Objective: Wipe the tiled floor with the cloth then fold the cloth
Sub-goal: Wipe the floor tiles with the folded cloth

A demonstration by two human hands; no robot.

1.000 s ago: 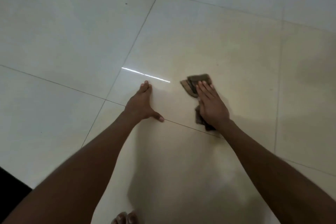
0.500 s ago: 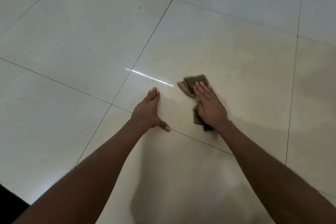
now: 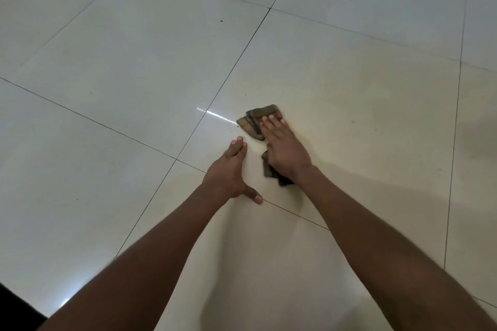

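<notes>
Wiping ongoing, cloth barely shifting since a second ago.
You're pressing the crumpled brown cloth (image 3: 258, 122) flat-fingered with your right hand (image 3: 285, 152); left hand (image 3: 231, 172) bracing spread on the glossy cream tiled floor (image 3: 139, 67); folding still pending.

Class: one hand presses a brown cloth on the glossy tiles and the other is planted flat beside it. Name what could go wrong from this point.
1. The left hand is flat on shiny tiled floor; if it bears weight, it may slide.
2. The cloth is bunched under the right hand, so it may wipe a narrow strip and miss specks further off.
3. Crumbs near the cloth's edge may just get pushed along.
</notes>
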